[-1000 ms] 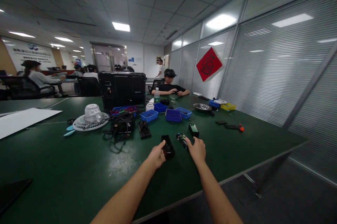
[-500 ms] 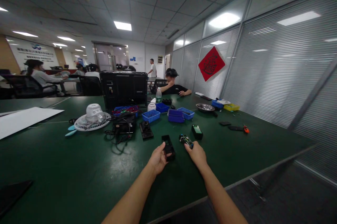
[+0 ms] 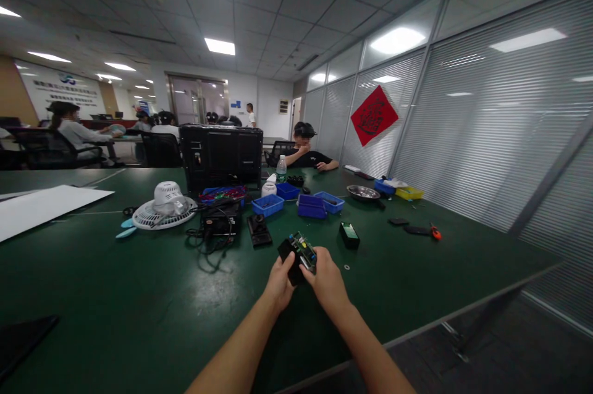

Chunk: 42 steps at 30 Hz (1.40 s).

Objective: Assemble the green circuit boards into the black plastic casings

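Both hands hold a black housing point(image 3: 287, 256) and a green circuit board point(image 3: 304, 250) together just above the bench point(image 3: 139, 295).
Our left hand point(image 3: 279, 283) closes its fingers around the housing from seven o'clock, and our right hand point(image 3: 328, 280) pinches the board against it from four o'clock. We judge the board could slip out and strike the bench if that pinch loosens. A small ring point(image 3: 346, 268) at two o'clock of the right hand could be swept off by the wrist. Our fingers hide where board and housing meet, and the board's parts are too small to read.
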Motion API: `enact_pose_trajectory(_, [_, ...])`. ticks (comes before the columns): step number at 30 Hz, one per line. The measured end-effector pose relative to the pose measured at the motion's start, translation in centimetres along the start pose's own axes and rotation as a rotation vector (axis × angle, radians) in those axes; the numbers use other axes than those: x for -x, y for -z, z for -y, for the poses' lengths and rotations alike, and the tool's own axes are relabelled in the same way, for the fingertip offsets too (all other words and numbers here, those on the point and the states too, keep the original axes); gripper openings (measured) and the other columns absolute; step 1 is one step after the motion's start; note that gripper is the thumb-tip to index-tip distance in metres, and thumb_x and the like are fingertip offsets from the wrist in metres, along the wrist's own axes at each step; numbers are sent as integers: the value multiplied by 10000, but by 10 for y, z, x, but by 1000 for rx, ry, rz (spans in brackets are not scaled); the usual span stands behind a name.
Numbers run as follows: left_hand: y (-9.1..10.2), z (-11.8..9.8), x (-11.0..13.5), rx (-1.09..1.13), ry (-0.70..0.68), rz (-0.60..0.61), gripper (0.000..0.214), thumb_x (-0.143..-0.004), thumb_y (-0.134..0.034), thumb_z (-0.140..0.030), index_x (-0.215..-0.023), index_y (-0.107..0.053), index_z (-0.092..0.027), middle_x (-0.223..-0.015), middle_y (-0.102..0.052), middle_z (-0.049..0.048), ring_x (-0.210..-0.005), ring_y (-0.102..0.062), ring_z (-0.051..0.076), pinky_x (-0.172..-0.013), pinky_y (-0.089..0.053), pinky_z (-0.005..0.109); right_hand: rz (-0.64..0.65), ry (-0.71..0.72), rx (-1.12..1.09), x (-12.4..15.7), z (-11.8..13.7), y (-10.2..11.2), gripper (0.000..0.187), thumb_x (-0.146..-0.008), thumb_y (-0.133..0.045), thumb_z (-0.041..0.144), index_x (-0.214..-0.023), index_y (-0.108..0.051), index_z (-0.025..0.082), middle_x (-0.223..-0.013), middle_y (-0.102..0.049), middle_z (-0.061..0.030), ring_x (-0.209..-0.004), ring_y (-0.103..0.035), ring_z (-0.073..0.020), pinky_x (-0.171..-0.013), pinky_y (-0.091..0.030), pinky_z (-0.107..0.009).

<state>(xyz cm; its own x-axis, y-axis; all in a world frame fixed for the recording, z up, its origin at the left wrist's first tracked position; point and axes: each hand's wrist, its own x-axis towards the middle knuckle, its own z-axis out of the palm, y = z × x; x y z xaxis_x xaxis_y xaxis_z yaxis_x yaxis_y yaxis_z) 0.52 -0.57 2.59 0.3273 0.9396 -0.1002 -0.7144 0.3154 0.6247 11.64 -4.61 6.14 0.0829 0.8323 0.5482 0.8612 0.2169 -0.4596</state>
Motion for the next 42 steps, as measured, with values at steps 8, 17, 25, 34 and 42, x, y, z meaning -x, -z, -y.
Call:
enact_pose_trajectory(8, [4, 0, -4, 10, -44, 16, 407, -685, -679, -334, -1032, -562, -156, -947, -653, 92, -856, -624, 199, -773, -474, 304, 69, 35, -13, 2, -1, -3, 417, -730, -587, 250, -1115, -444, 181, -1097, -529, -124, -996, -554, -260, -846, -457, -390])
enact_pose_trajectory(17, [3, -2, -4, 43, -56, -21, 354, -697, -671, -299, -1008, -576, -161, -948, -650, 78, -849, -622, 177, -785, -470, 283, 7, 93, -65, 4, 0, -18, 259, -837, -412, 244, -1063, -518, 172, -1106, -556, -126, -1051, -528, -233, -908, -430, -413])
enact_pose_trajectory(25, [4, -5, -4, 86, -89, -16, 304, -682, -684, -296, -932, -592, -149, -887, -646, 67, -833, -614, 161, -795, -452, 265, 0, 67, -83, 6, 10, -18, 241, -833, -450, 315, -998, -570, 186, -1092, -585, -106, -1022, -537, -229, -889, -432, -387])
enact_pose_trajectory(34, [-3, -8, 0, 98, -86, -34, 288, -649, -706, -315, -852, -578, -155, -753, -622, 19, -699, -593, 120, -702, -448, 239, 12, 79, -101, 6, 18, -9, 283, -865, -389, 292, -909, -653, 200, -1038, -599, -90, -978, -532, -214, -870, -425, -376])
enact_pose_trajectory(42, [1, -9, -1, 99, -69, -19, 286, -667, -693, -324, -851, -566, -147, -761, -621, 23, -686, -594, 107, -657, -452, 217, 22, 149, -113, 10, 26, -11, 252, -840, -423, 217, -928, -659, 201, -1031, -595, -81, -965, -523, -209, -852, -435, -378])
